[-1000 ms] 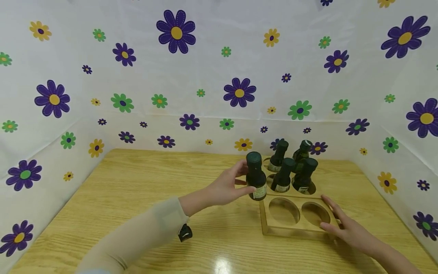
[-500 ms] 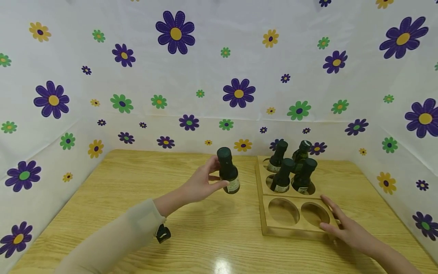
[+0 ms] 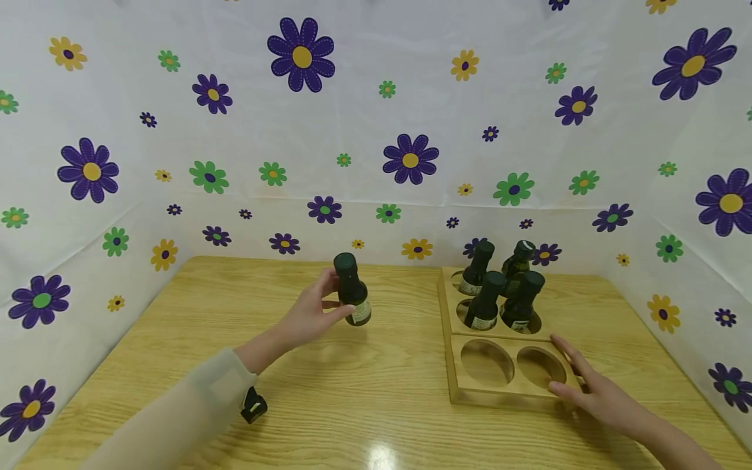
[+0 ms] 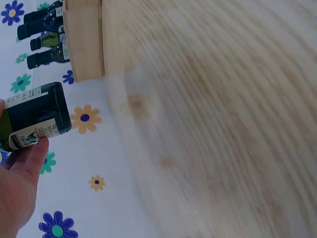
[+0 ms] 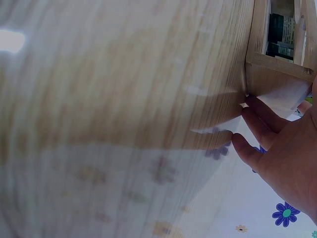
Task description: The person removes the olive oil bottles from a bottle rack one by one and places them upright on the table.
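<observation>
The small dark bottle (image 3: 355,292) is in the left hand (image 3: 308,318), near upright and seemingly raised off the counter (image 3: 376,385), well to the left of the wooden rack (image 3: 502,397). Thumb and fingers grip it around the lower body, by the label (image 3: 360,312); the right hand rests relaxed at the rack's near right corner, its fingers along the side (whether it presses there, I cannot tell). The right hand (image 3: 602,397) is well apart from the left. The bottle looks like glass, so expect it to be stiff, smooth and easily chipped; its weight is hard to judge, as the contents do not show. The wide body should give a safer hold than the narrow neck under the green cap (image 3: 345,262), and the paper label may add some grip. Four other bottles (image 3: 486,300) stand close together in the rack's rear holes, several leaning, so they could be knocked. Behind everything hangs a flowered cloth (image 3: 352,124), bounding the reach at the back.
</observation>
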The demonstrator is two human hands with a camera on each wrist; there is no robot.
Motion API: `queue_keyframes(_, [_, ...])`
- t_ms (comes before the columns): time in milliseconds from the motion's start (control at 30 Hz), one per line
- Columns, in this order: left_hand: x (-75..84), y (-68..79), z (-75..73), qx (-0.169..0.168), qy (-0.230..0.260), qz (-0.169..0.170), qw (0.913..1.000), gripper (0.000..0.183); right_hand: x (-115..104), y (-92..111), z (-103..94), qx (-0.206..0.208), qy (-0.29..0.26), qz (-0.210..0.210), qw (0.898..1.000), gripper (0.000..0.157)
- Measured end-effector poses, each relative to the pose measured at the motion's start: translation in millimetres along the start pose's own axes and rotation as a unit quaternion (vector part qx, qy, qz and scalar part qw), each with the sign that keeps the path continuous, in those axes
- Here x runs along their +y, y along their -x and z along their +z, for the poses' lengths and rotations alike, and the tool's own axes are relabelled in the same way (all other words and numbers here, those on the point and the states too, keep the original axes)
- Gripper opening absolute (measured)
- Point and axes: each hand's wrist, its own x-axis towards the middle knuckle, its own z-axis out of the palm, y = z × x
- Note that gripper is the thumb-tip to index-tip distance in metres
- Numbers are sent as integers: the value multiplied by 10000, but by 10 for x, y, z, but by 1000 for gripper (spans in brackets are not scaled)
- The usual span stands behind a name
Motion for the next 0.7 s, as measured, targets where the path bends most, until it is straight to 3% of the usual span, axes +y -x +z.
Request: queue_keyframes(700, [-375,-9,-418,485,-623,-596,9951,56,-20,14,-4,-11,4,67,10000,81])
